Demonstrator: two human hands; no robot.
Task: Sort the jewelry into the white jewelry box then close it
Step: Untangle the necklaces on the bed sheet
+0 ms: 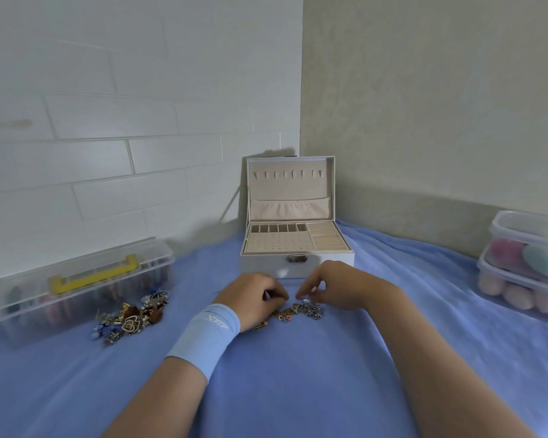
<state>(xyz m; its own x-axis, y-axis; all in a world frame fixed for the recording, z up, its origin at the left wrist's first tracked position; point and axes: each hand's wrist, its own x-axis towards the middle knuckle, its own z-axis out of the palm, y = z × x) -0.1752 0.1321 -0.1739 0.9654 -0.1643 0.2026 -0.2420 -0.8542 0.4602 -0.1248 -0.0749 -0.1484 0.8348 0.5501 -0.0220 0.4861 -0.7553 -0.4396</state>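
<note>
On the blue blanket (298, 390), just in front of the white jewelry box (326, 263), whose lid is stood upright, a small cluster of jewelry (301, 311) is touched by both hands. A silvery piece (305, 301) at the cluster's far edge is pinched between thumb and forefinger of the right hand (332, 286). The left hand (253, 295), banded by a light-blue wristband (204, 333), is curled over the cluster's left end; whether anything is gripped there cannot be told. A larger jewelry pile (130, 317) is seen well to the left, just beside a clear case (76, 279) with a yellow handle.
</note>
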